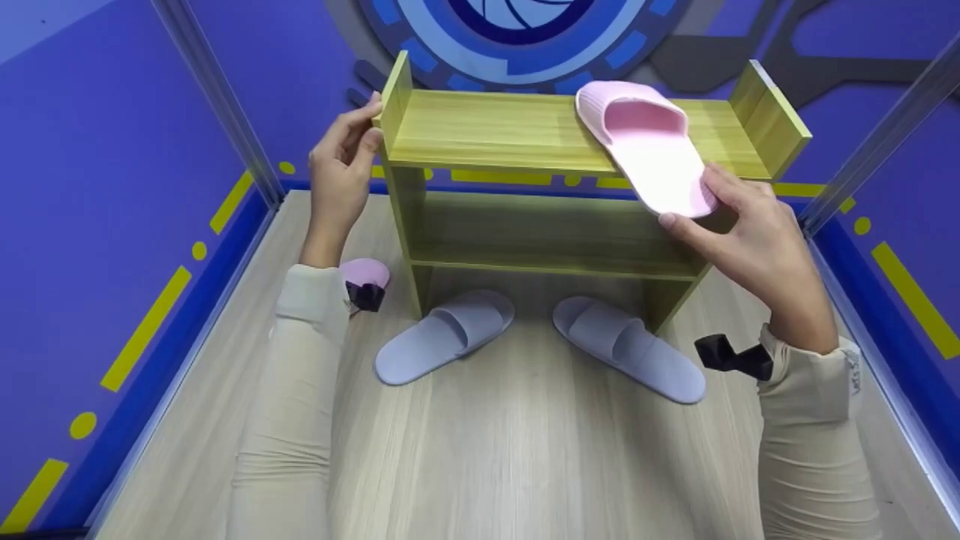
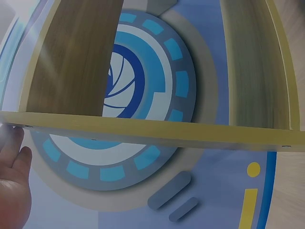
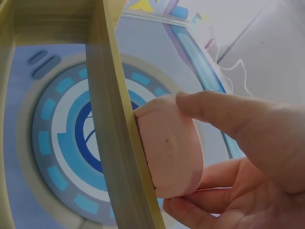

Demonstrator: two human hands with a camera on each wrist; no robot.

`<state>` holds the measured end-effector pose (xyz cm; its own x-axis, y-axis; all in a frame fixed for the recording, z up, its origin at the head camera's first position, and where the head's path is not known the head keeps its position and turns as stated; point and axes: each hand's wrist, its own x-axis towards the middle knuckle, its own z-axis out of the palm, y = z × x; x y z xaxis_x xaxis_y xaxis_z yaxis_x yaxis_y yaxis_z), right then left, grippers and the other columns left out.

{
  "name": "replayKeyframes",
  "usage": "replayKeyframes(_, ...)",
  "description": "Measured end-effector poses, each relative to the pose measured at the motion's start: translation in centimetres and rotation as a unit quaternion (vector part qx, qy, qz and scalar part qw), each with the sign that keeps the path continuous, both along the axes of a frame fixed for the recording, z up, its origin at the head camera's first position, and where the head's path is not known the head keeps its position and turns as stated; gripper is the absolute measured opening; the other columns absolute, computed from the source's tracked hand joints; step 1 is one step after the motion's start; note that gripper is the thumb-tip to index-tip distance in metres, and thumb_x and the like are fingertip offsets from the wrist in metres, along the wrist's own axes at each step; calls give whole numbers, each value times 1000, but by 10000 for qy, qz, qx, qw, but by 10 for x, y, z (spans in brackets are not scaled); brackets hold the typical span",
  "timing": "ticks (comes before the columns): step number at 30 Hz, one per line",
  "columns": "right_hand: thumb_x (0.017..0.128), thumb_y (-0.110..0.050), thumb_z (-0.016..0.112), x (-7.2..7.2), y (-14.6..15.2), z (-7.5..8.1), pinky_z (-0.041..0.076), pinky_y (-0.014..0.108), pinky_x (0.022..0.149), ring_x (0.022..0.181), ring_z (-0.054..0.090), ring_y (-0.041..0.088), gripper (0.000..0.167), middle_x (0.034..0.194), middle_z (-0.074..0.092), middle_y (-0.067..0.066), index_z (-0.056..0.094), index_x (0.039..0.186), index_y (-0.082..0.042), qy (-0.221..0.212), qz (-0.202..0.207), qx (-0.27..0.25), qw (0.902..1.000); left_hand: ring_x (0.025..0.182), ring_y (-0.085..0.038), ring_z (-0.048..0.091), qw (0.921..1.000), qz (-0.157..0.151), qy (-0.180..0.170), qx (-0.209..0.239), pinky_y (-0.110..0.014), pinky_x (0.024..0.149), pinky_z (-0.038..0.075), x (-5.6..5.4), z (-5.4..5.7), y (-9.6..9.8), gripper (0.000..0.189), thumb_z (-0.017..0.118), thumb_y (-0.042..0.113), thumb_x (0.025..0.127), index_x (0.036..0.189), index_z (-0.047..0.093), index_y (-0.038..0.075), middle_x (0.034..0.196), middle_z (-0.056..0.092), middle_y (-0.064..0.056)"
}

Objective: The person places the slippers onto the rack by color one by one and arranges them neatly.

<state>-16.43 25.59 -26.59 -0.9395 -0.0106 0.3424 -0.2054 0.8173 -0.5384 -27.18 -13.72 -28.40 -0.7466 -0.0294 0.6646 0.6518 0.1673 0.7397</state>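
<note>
Blue walls [image 1: 135, 187] flank a shoe rack [image 1: 487, 131]; at upper right, the right hand [image 1: 765, 244] pinches the heel of a pink slipper [image 1: 649, 154], probably light, bendy, best held there. Left hand [image 1: 341, 165] touches rack, grip unclear.

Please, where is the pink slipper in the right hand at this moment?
In the head view, the pink slipper is right of centre, its toe over the top shelf, its heel jutting out in front, held by the right hand.
</note>
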Motion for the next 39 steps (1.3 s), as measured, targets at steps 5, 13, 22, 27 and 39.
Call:
replayKeyframes(5, 84, -42, 71, -2, -2, 1, 35, 47, 83, 115, 44, 40, 74, 148, 43, 16, 43, 143, -6, -50, -23, 67, 10000, 125, -16, 56, 10000, -32, 8, 26, -30, 100, 48, 0, 0, 0, 32, 55, 8, 95, 125, 59, -4, 137, 55, -15)
replayKeyframes(13, 82, -46, 72, -8, -9, 0, 37, 49, 86, 115, 46, 38, 74, 143, 50, 17, 48, 141, -9, 44, -264, -79, 9996, 126, -17, 55, 10000, -71, 11, 66, -31, 102, 47, -1, -1, -1, 32, 55, 7, 95, 124, 59, -4, 137, 55, -16)
replayKeyframes(22, 83, -38, 74, -22, -15, -5, 26, 39, 77, 98, 45, 37, 43, 92, 58, 14, 62, 102, -1, 668, -288, -159, 9972, 126, -17, 56, 10000, -23, -10, 24, -31, 101, 47, 0, 0, 0, 32, 55, 8, 95, 124, 60, -4, 137, 55, -15)
replayKeyframes(27, 83, -36, 74, -27, -18, -6, 22, 35, 73, 92, 43, 35, 41, 78, 48, 11, 55, 88, 0, 829, -320, -91, 9960, 125, -16, 56, 10000, -26, 8, 29, -30, 101, 48, 0, 0, 0, 31, 55, 8, 95, 124, 60, -4, 137, 56, -15)
replayKeyframes(39, 82, -37, 75, -35, -22, -1, 21, 36, 77, 87, 41, 29, 44, 73, 50, 14, 50, 80, 0, 866, -302, 235, 9955, 126, -16, 56, 10000, -64, -44, 59, -31, 101, 48, -1, 0, 0, 31, 54, 9, 96, 124, 60, -3, 137, 56, -13)
